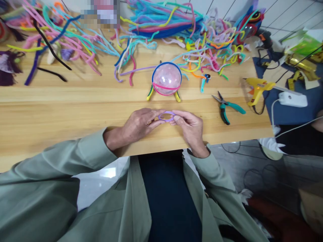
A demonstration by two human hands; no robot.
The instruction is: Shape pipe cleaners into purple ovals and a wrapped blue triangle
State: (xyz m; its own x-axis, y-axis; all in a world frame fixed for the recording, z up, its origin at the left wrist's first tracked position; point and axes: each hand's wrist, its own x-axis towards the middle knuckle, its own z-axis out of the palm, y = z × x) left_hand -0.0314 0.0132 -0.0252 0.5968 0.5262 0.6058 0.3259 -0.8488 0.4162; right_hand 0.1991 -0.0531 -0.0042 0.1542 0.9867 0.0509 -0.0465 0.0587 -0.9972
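Grey-green jacket [136, 201] nearest, the left hand [138, 126] and right hand [191, 129] pinch the left and right sides of a purple ring [166, 120], which uneven squeezing could bend misshapen.

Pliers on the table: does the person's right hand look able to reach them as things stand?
Likely yes: the pliers lie to the right of the right hand, with no object between them. Its fingers hold a purple ring, though, so it may need to let go first.
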